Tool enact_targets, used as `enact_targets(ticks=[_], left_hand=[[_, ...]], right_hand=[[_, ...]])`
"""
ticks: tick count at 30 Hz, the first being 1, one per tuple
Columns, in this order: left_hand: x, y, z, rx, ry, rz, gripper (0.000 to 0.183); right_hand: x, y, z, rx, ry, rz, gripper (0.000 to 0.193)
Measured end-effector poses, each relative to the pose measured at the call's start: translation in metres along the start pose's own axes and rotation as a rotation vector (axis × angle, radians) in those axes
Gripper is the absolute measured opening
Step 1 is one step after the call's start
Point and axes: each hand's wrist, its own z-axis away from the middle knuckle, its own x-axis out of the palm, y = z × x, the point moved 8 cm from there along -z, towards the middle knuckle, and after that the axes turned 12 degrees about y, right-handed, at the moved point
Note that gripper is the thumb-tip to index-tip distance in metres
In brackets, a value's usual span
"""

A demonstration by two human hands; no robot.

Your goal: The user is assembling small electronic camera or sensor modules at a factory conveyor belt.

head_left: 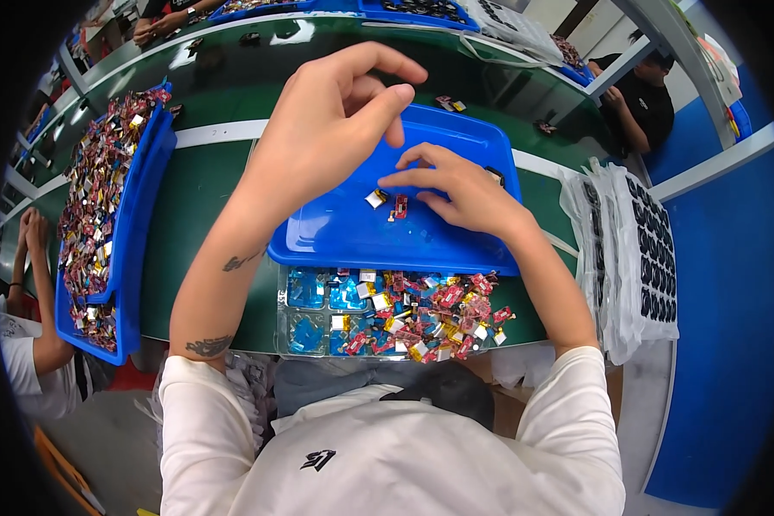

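A blue plastic tray [344, 245] lies in front of me on the green work surface. My left hand [340, 116] is raised over its far left part, fingers bent and thumb apart from the index finger, with nothing visible in it. Low over the middle of the tray is my right hand [469, 193], fingers spread and holding nothing. Near its fingertips lie a small red circuit board [400, 207] and a silver battery cell with yellow tape [376, 199]. A small dark part [494, 175] shows at the tray's right side, partly behind that hand.
Nearer me, a clear compartment tray [305, 334] bears a heap of red boards and battery cells [430, 314]. A blue bin [129, 249] full of similar parts stands left. Stacked white trays of black parts [649, 258] stand right. Other people sit around the line.
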Motion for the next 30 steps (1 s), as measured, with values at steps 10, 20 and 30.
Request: enact_targets(ticks=[10,20,30], left_hand=[[0.007,-0.006,0.001,-0.074,-0.004,0.025,0.016],[0.017,0.0,0.005,-0.056,-0.156,0.015,0.013],[0.02,0.0,0.007,-0.017,-0.107,-0.064,0.013]], right_hand=[[-0.016,-0.006,-0.004,-0.076,0.115,-0.199,0.01],[-0.069,-0.02,-0.015,0.111,0.367,-0.775,0.023],[-0.086,-0.014,-0.005,0.139,0.561,-0.577,0.013]])
